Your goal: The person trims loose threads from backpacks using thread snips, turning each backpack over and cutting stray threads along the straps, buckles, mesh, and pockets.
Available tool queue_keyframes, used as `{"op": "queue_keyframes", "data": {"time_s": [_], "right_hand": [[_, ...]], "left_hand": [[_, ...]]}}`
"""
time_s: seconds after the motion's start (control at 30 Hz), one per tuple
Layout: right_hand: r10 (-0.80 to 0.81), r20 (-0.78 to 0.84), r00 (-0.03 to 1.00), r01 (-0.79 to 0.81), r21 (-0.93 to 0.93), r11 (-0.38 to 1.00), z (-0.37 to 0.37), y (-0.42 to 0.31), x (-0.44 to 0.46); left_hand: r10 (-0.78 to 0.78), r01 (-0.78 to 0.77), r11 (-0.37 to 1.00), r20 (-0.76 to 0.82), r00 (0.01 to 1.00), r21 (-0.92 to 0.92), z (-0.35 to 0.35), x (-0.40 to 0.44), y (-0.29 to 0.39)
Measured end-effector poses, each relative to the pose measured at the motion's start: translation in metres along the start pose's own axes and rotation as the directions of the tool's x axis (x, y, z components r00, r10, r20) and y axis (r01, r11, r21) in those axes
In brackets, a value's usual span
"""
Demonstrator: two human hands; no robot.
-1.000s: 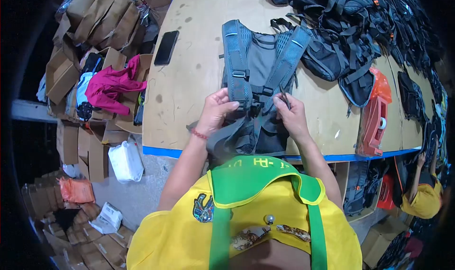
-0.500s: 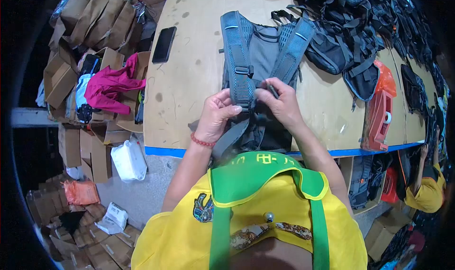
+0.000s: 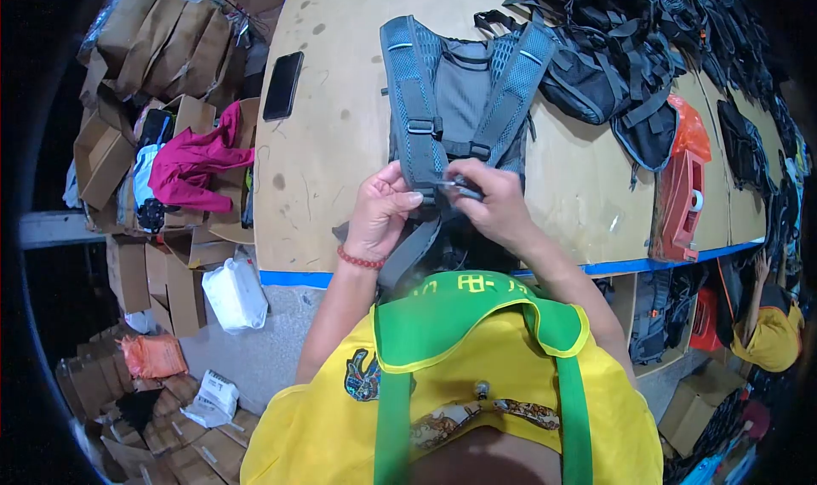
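A grey-blue backpack (image 3: 466, 89) lies on the table with its mesh shoulder straps facing up. My left hand (image 3: 385, 206) pinches the lower end of the left shoulder strap (image 3: 417, 136), near its lower buckle. Webbing (image 3: 414, 251) hangs from there toward the table's front edge. In my closed right hand (image 3: 496, 200) is a pair of thread snips (image 3: 459, 187), dark with a shiny metal tip. That tip points left at the strap end, close beside my left fingers. My right hand covers part of the backpack's lower half.
A black phone (image 3: 282, 86) lies at the table's left. Several more backpacks (image 3: 587, 77) are heaped at the right, near a red tape dispenser (image 3: 683, 204). Cardboard boxes (image 3: 106, 157) and a magenta garment (image 3: 197, 163) stand left of the table. Another person (image 3: 768, 332) is at the far right.
My right hand has moved slightly down and left, turning so the snips' tip meets the strap end. My left hand keeps its pinch. The whole view has shifted a little.
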State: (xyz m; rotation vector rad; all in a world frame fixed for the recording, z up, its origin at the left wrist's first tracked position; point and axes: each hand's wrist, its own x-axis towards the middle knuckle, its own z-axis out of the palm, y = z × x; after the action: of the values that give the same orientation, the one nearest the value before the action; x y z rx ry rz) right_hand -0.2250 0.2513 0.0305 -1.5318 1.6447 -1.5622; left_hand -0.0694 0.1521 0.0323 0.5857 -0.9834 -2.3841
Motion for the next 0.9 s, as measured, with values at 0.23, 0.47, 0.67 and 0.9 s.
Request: {"op": "queue_keyframes", "data": {"time_s": [0.23, 0.47, 0.67, 0.9], "right_hand": [[0.316, -0.286, 0.905, -0.295, 0.112, 0.949, -0.006, 0.037, -0.001], [0.388, -0.475, 0.79, -0.342, 0.185, 0.922, -0.026, 0.084, 0.009], [0.46, -0.515, 0.723, -0.375, 0.267, 0.888, -0.026, 0.085, 0.024], [0.454, -0.567, 0.688, -0.402, 0.224, 0.888, -0.027, 0.103, 0.037]], "left_hand": [[-0.008, 0.008, 0.999, 0.001, 1.0, 0.045, -0.003, -0.005, -0.003], [-0.029, 0.029, 0.995, -0.009, 1.0, 0.098, -0.003, -0.005, -0.011], [-0.058, 0.059, 0.994, -0.017, 0.998, 0.095, -0.004, -0.007, -0.011], [-0.054, 0.053, 0.995, 0.007, 0.999, 0.083, -0.004, -0.008, -0.012]]}}
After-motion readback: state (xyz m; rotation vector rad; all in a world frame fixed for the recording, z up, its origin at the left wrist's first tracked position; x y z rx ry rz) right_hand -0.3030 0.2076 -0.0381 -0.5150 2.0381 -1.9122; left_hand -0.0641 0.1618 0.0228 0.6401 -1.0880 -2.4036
